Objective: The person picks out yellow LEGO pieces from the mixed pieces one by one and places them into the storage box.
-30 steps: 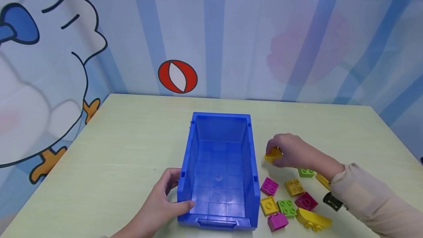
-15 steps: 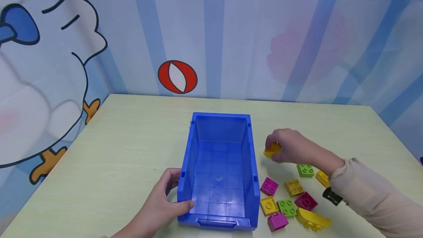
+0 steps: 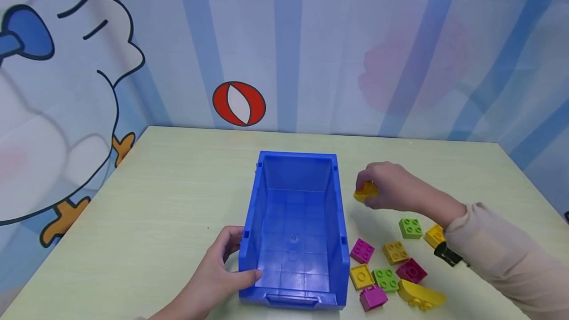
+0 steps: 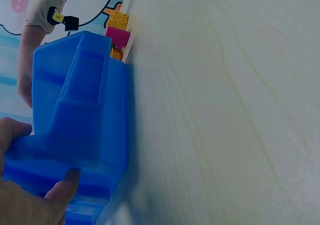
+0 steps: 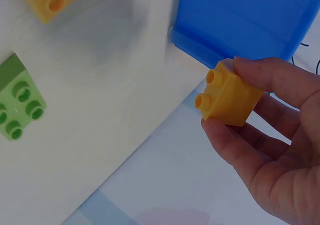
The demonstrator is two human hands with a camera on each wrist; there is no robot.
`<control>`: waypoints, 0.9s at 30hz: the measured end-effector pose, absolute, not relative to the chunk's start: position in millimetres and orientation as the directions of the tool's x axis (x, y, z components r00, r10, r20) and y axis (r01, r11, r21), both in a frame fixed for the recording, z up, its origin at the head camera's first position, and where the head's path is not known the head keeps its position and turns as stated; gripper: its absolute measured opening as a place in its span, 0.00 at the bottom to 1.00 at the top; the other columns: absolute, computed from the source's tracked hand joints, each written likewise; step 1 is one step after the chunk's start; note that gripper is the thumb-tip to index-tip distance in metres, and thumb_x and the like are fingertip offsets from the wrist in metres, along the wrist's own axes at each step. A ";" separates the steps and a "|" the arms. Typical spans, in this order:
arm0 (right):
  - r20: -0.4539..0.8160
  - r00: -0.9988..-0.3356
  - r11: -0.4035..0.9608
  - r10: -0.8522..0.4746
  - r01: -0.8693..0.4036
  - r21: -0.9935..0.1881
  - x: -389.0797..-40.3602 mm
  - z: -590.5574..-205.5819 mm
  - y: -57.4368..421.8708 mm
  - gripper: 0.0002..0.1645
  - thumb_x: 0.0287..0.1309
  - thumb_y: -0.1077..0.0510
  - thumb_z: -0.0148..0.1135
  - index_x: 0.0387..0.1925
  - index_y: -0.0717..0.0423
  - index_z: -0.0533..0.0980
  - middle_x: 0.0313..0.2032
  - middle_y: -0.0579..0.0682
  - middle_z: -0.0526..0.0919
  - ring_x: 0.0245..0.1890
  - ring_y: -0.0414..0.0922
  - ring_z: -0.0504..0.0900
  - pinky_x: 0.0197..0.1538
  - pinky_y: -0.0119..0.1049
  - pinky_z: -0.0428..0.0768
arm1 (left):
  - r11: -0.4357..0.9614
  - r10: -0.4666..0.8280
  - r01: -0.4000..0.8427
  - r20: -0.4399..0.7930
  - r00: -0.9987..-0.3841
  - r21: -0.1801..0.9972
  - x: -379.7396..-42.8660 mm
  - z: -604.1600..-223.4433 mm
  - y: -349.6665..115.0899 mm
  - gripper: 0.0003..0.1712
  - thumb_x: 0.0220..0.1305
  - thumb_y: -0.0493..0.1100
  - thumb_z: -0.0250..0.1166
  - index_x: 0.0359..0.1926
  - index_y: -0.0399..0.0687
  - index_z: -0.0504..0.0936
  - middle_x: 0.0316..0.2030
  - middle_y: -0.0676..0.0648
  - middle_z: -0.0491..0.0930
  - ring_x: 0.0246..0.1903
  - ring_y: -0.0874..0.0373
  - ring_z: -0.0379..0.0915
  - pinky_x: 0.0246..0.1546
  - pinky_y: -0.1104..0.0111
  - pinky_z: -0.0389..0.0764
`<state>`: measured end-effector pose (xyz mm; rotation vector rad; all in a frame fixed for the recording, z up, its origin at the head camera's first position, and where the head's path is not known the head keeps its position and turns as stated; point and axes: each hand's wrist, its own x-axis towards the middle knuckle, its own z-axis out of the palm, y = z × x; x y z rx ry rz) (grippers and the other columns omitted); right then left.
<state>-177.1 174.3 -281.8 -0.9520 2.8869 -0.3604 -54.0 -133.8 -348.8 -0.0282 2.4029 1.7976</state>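
A deep blue plastic bin point(image 3: 293, 241) stands on the table with nothing inside. My left hand point(image 3: 224, 265) grips its left wall near the front, thumb over the rim; the left wrist view shows thumb and finger on either side of the blue wall point(image 4: 75, 130). My right hand point(image 3: 391, 186) pinches a yellow toy brick point(image 5: 232, 95) between thumb and fingertips, its two studs facing out in the right wrist view. That brick is held above the table, just right of the bin's far half. Part of it is covered by the fingers in the head view.
Right of the bin lie several loose toy bricks: magenta point(image 3: 362, 251), green point(image 3: 386, 280), yellow point(image 3: 362, 276), dark pink point(image 3: 412, 270) and a curved yellow piece point(image 3: 421, 295). Another green brick point(image 3: 411, 228) lies below the right forearm. A printed cloth backdrop point(image 3: 329, 53) rises behind the table.
My right hand has risen with the yellow brick, drifting slightly away from me, and more of the green and yellow bricks under the forearm shows. My left hand and the bin have stayed put.
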 end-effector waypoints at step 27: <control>0.053 -0.734 0.720 -0.677 -0.675 -0.162 -171.7 -247.4 157.6 0.13 0.36 0.62 0.69 0.29 0.54 0.77 0.29 0.49 0.78 0.32 0.47 0.75 0.36 0.43 0.79 | 0.298 0.076 -0.110 -0.138 -0.987 0.948 -54.4 -349.6 -134.1 0.38 0.36 0.45 0.73 0.51 0.51 0.65 0.48 0.46 0.72 0.52 0.50 0.63 0.54 0.41 0.58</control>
